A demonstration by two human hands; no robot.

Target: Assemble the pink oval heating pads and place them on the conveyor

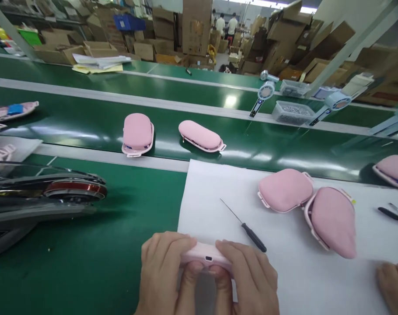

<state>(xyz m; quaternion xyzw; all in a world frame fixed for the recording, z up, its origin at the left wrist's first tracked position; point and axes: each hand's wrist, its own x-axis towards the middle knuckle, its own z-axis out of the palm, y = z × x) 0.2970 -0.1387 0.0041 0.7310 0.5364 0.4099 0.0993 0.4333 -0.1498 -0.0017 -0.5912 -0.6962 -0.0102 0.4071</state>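
Both hands grip one pink plastic device [204, 253] with a small dark port facing up, near the bottom centre. My left hand [168, 271] wraps its left end, fingers on top and thumb below. On the right end, my right hand [246, 273] holds it the same way. A black-handled screwdriver [254, 237] lies on the white sheet [215, 188], just beyond my right hand. Two pink padded pieces [286, 190] rest on the sheet to the right, touching or nearly touching each other.
A green conveyor [87, 118] beyond carries pink pieces [137, 133]. A dark, shiny machine [71, 192] stands at left. Handheld fans [266, 90] and a clear bin [292, 113] stand farther back. Another person's hand [394, 280] is at lower right. Cartons and people are behind.
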